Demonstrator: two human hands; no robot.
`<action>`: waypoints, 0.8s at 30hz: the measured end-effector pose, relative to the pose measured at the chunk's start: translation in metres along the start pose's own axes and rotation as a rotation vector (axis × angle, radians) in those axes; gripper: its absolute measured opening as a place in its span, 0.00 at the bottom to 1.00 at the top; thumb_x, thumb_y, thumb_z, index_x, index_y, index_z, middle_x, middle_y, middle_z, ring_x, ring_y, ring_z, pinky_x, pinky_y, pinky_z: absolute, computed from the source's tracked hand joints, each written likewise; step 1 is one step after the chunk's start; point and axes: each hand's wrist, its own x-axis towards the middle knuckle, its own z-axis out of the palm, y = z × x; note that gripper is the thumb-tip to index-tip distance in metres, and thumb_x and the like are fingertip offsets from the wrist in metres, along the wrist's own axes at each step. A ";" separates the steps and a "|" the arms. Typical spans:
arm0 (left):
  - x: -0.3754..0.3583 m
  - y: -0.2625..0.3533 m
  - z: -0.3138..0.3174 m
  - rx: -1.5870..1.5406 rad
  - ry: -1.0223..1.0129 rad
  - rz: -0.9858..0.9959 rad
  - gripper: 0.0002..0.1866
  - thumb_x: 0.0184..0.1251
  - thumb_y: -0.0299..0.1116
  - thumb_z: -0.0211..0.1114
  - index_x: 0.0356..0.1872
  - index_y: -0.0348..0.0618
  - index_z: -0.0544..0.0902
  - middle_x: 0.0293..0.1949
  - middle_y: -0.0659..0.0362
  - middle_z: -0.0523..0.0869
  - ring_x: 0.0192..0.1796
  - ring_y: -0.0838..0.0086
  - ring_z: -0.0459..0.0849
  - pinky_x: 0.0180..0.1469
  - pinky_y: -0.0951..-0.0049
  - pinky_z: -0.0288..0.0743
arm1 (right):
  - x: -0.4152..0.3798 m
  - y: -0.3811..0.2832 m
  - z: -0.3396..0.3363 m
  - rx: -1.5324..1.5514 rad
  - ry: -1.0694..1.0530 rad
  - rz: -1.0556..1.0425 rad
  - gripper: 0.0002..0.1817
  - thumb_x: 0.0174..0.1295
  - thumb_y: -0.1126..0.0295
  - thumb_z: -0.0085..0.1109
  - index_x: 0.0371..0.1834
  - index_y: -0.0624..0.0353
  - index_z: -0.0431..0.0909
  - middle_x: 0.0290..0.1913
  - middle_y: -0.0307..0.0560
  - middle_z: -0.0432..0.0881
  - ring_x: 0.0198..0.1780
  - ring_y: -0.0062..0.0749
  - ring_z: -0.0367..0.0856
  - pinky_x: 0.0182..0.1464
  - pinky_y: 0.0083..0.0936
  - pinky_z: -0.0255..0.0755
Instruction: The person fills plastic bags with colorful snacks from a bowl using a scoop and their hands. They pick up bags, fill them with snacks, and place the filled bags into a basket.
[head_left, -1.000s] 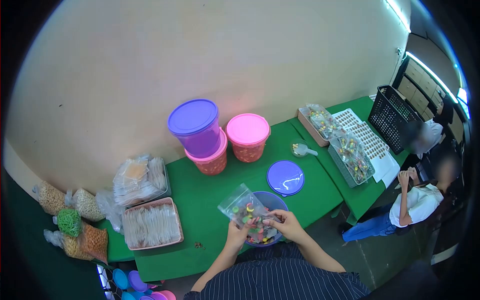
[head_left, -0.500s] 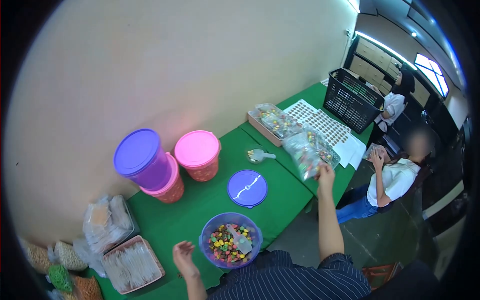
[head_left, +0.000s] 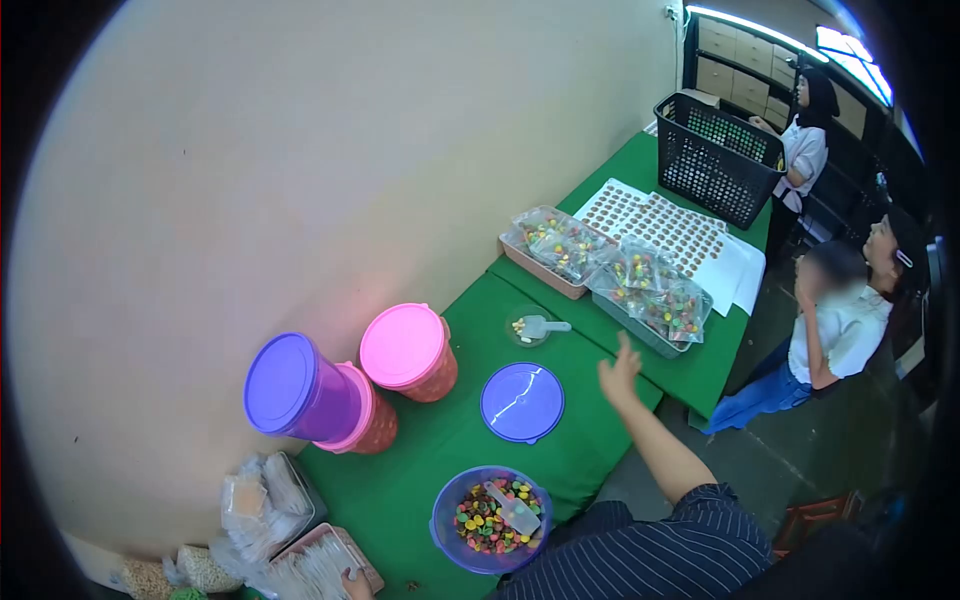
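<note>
My right hand (head_left: pixel 622 372) is in the air with its fingers apart and nothing in it, just below a grey-green basket (head_left: pixel 655 338) heaped with filled bags of colourful candies (head_left: pixel 645 285). Low in the view, my left hand (head_left: pixel 356 584) reaches the edge of a pink basket (head_left: pixel 368 567) of flat clear plastic bags (head_left: pixel 315 570); its visible fingers look apart, and the rest is cut off by the frame. Between my arms stands a purple tub (head_left: pixel 440 540) of colourful candies (head_left: pixel 490 525), with a clear scoop (head_left: pixel 514 508) lying on them.
A purple lid (head_left: pixel 522 402) and a small bowl with a scoop (head_left: pixel 540 326) lie on the green table (head_left: pixel 590 440). Stacked purple and pink containers (head_left: pixel 300 390) stand by the wall. Further off are another basket of filled bags (head_left: pixel 560 245), sticker sheets (head_left: pixel 665 230), a black crate (head_left: pixel 720 160) and two people.
My right hand has let go of the candy bag, which now lies on the heap in the grey-green basket. My left hand has moved down to the pink basket. The view has shifted.
</note>
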 end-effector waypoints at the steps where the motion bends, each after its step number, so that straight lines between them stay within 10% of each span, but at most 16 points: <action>1: -0.005 0.005 -0.001 0.004 0.008 -0.010 0.27 0.52 0.33 0.67 0.55 0.35 0.75 0.55 0.41 0.78 0.57 0.48 0.76 0.60 0.57 0.68 | -0.027 -0.024 0.001 0.093 -0.116 -0.076 0.42 0.51 0.73 0.60 0.72 0.52 0.54 0.50 0.63 0.67 0.54 0.55 0.65 0.61 0.49 0.57; 10: -0.043 0.043 0.041 0.359 0.338 0.080 0.21 0.52 0.42 0.72 0.31 0.28 0.81 0.32 0.37 0.84 0.36 0.43 0.83 0.40 0.52 0.77 | -0.181 -0.135 -0.064 0.643 -0.719 -0.663 0.28 0.62 0.73 0.55 0.67 0.52 0.67 0.42 0.51 0.76 0.49 0.42 0.73 0.62 0.42 0.59; 12: -0.042 0.051 0.031 0.233 0.240 -0.063 0.27 0.51 0.45 0.73 0.38 0.25 0.80 0.39 0.37 0.83 0.42 0.44 0.82 0.46 0.52 0.76 | -0.197 -0.127 -0.053 0.718 -1.311 -0.778 0.19 0.64 0.67 0.53 0.59 0.54 0.75 0.32 0.50 0.80 0.35 0.41 0.80 0.54 0.42 0.69; 16: -0.051 0.055 0.023 0.375 0.128 -0.034 0.43 0.51 0.49 0.72 0.62 0.26 0.67 0.57 0.36 0.76 0.58 0.42 0.74 0.61 0.53 0.69 | -0.217 -0.101 -0.048 0.019 -1.554 -1.500 0.15 0.69 0.60 0.48 0.48 0.58 0.78 0.28 0.52 0.79 0.30 0.45 0.80 0.42 0.41 0.75; 20: -0.062 0.073 0.018 0.456 0.160 -0.184 0.52 0.51 0.59 0.62 0.72 0.33 0.57 0.75 0.51 0.55 0.77 0.49 0.45 0.73 0.40 0.36 | -0.211 -0.106 -0.039 0.038 -1.413 -1.464 0.19 0.67 0.55 0.49 0.38 0.59 0.82 0.25 0.52 0.80 0.27 0.48 0.81 0.32 0.40 0.75; 24: -0.068 0.097 -0.025 0.332 0.125 -0.335 0.49 0.60 0.70 0.47 0.73 0.42 0.58 0.75 0.55 0.56 0.77 0.52 0.43 0.72 0.35 0.31 | -0.187 -0.111 -0.047 0.047 -1.478 -1.378 0.19 0.63 0.54 0.52 0.39 0.60 0.82 0.31 0.54 0.83 0.32 0.49 0.83 0.36 0.41 0.76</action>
